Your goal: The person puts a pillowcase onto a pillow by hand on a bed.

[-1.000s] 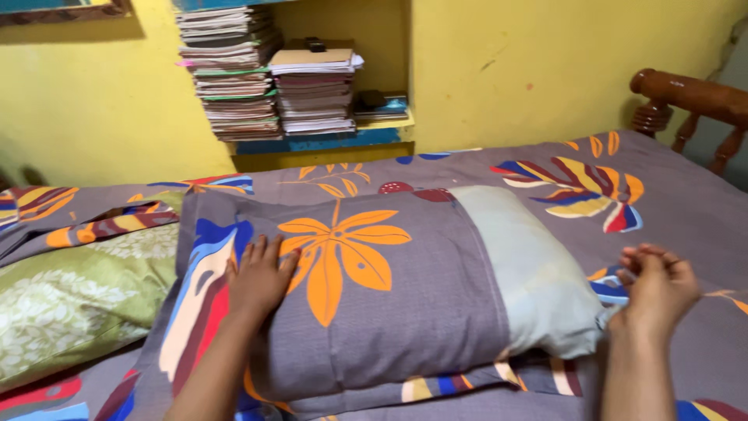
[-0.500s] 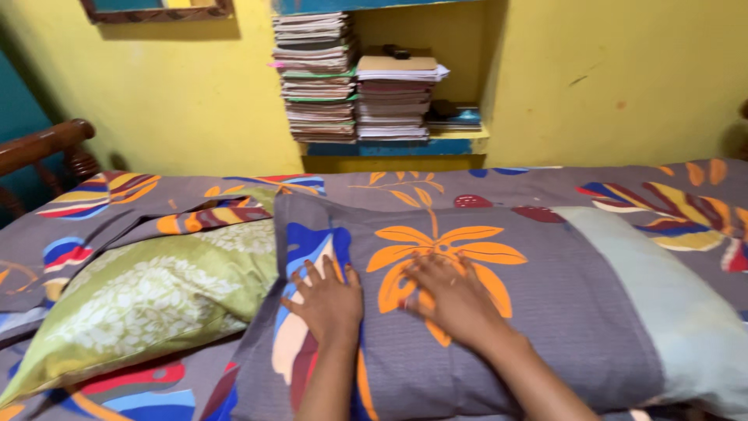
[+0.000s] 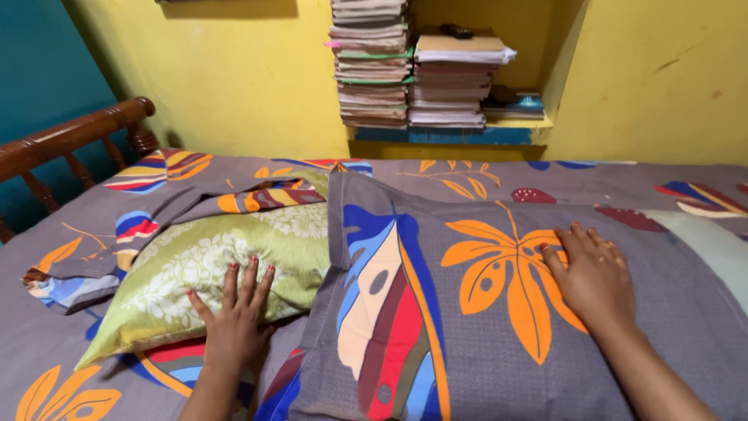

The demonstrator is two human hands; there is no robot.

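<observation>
Left hand [image 3: 232, 323] lies flat, fingers spread, on the green pillow [image 3: 210, 269] while the right hand [image 3: 594, 277] presses open-palmed on the grey flowered pillow [image 3: 483, 312] right beside it on the bed [image 3: 47, 343].

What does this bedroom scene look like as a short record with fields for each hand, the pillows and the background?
left hand: flat, fingers spread, on the green floral pillow
right hand: flat on the grey leaf-print pillow
pillows: side by side on the patterned bedsheet, green one to the left
background: yellow wall, paper stacks in a niche, wooden bed rail at left
</observation>
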